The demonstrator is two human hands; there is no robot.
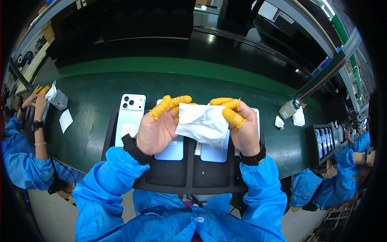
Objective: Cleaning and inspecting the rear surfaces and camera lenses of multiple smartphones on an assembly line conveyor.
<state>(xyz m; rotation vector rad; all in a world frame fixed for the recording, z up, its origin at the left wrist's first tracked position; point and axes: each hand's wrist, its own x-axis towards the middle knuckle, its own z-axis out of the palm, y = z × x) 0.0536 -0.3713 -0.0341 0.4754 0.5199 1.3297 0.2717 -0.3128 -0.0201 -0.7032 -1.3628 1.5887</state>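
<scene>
A: What do the two hands hold in the middle of the frame?

B: A white cloth (202,122), soft and wrinkled. Its long axis runs left to right, a little tilted, between the left hand (158,130) and the right hand (241,127).

A: How are the fingers?

B: Both hands are curled closed on the cloth edges. The fingertips (169,104) wear yellow rubber cots, smooth and a bit shiny.

A: What lies under the hands?

B: A black tray (169,171) with flat compartments. In it lie light blue phones, rectangular and glossy. The leftmost phone (130,119) lies back up, its long axis toward the top of the frame, camera end at the far side.

A: And at the right?

B: A small white bottle (288,109) stands on the green belt (88,97), well apart.
</scene>
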